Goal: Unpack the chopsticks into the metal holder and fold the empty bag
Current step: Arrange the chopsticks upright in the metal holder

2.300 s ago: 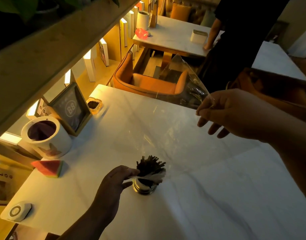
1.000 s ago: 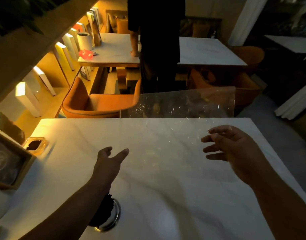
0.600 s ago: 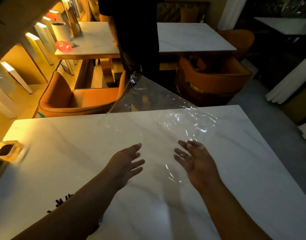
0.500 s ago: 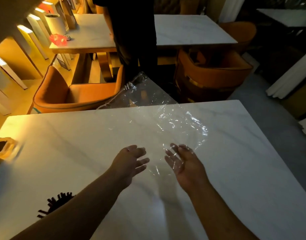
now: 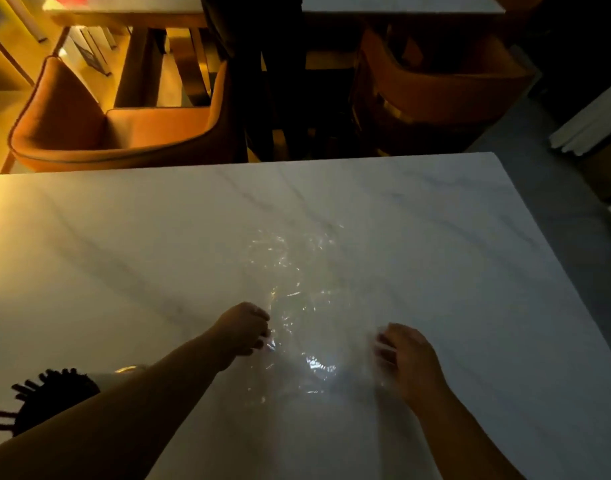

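While the clear bag (image 5: 297, 292) lies spread on the white marble table (image 5: 470, 254), both hands sit at its near end, one on each side. The left hand (image 5: 243, 329) has its fingers curled in at the bag's left edge and pinches the film between thumb and fingertips; a bright crease of plastic shows right at the pinch. The right hand (image 5: 406, 355) is at the bag's right edge with its fingers bent under and the film caught in them. That hand is somewhat blurred, so how each finger lies is hard to read, but it grasps the bag rather than resting flat on it. Between the two hands the plastic is wrinkled and catches the light. From there it runs away from the person toward the middle of the table, flat on the surface.

The chopsticks (image 5: 51, 393) stand as a dark bundle at the lower left, their tips fanned out, partly hidden behind the left forearm. Just beside them a curved bit of the rim of the metal holder (image 5: 129, 368) shows above the arm — the rest is covered. Holder and bag are apart, with the forearm between them.

Beyond the table's far edge stand an orange chair (image 5: 106, 129) on the left and a second chair (image 5: 435, 91) in shadow on the right. A person in dark clothing (image 5: 273, 64) stands between them, in front of another table (image 5: 401, 3).
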The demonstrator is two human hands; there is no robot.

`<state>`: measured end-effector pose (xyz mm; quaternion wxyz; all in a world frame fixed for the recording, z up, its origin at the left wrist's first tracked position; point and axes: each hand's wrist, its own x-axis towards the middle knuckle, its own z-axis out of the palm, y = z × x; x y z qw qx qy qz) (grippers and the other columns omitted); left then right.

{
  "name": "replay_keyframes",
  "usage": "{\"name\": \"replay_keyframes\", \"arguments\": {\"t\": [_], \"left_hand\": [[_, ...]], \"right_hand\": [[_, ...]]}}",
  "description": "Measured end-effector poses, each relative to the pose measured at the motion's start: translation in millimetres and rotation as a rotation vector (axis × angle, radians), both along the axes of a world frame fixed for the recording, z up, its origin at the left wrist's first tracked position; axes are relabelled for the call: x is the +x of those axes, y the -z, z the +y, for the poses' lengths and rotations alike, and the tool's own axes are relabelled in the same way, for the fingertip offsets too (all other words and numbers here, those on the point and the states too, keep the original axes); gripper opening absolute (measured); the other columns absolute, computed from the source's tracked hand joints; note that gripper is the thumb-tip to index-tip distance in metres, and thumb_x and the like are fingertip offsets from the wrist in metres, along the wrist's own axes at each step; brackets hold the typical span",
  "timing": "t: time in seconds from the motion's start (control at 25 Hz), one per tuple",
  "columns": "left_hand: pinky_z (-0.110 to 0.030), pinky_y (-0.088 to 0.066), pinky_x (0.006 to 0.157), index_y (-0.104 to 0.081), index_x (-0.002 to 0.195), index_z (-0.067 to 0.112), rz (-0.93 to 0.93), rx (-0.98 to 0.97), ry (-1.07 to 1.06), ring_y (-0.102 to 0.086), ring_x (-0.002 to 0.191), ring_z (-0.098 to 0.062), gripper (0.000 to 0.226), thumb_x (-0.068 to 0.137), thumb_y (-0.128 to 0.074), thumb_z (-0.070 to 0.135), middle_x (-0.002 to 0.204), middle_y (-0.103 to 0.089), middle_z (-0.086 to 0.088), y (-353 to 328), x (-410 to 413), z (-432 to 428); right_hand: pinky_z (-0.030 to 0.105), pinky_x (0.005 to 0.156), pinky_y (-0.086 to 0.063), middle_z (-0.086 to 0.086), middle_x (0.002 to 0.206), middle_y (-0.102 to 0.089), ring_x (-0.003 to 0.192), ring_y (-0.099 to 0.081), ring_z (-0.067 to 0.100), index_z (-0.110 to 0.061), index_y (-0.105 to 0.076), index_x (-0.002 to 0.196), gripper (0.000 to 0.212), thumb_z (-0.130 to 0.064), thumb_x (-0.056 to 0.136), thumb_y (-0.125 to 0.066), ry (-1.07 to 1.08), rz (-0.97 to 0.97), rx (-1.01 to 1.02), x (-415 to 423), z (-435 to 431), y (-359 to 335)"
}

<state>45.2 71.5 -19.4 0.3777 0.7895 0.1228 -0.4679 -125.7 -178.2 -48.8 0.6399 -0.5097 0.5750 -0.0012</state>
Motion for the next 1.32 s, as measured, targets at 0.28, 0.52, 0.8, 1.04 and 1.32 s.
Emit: {"name": "replay_keyframes", "arguments": {"t": [0.28, 0.52, 0.8, 1.04, 1.32], "left_hand": [[-0.044, -0.055, 0.094, -0.031, 0.152, 0.03, -0.574, 0.249, 0.505, -0.058, 0.121, -0.035, 0.086, 0.079, -0.075, 0.038, 0.15, -0.041, -0.009, 44.2, -37.3, 21.5], [-0.047, -0.033, 0.114, -0.032, 0.153, 0.036, -0.688, 0.373, 0.945, -0.029, 0.148, -0.03, 0.077, 0.084, -0.058, 0.058, 0.169, -0.021, -0.004, 52.5, -56.1, 31.8], [-0.048, -0.028, 0.119, -0.029, 0.155, 0.033, -0.846, 0.323, 0.858, -0.028, 0.151, -0.03, 0.078, 0.087, -0.058, 0.058, 0.168, -0.028, -0.005, 17.5, -52.8, 53.1], [-0.045, -0.023, 0.122, -0.038, 0.15, 0.033, -1.053, 0.275, 0.699, -0.03, 0.15, -0.026, 0.068, 0.089, -0.053, 0.059, 0.165, -0.035, -0.002, -47.6, -45.4, 105.0], [-0.034, -0.032, 0.115, -0.042, 0.149, 0.035, -1.142, 0.162, 0.289, -0.036, 0.145, -0.015, 0.081, 0.082, -0.06, 0.077, 0.163, -0.039, 0.008, -106.4, -46.0, 234.5]], "right_hand": [[0.038, 0.108, -0.046, -0.006, 0.142, -0.056, 0.129, -0.053, 0.02, -0.032, -0.056, 0.139, 0.053, -0.042, 0.087, -0.056, -1.174, 0.156, -0.795, 4.5, 34.4, 23.0], [0.041, 0.115, -0.038, 0.008, 0.15, -0.048, 0.14, -0.041, 0.033, -0.024, -0.052, 0.137, 0.051, -0.035, 0.087, -0.055, -1.35, 0.212, -0.946, 2.5, 52.4, 23.3], [0.043, 0.123, -0.031, 0.004, 0.161, -0.042, 0.151, -0.034, 0.03, -0.023, -0.044, 0.152, 0.066, -0.046, 0.092, -0.061, -1.321, 0.132, -0.997, 13.6, 78.8, -0.3], [0.036, 0.125, -0.024, -0.006, 0.167, -0.033, 0.155, -0.025, 0.017, -0.035, -0.035, 0.157, 0.077, -0.068, 0.089, -0.052, -1.319, -0.114, -0.916, 31.7, 148.6, -33.8], [0.021, 0.115, -0.022, -0.017, 0.166, -0.029, 0.15, -0.026, 0.005, -0.046, -0.025, 0.157, 0.091, -0.084, 0.079, -0.054, -1.497, -0.303, -0.86, 43.6, 249.1, -64.7]]}}
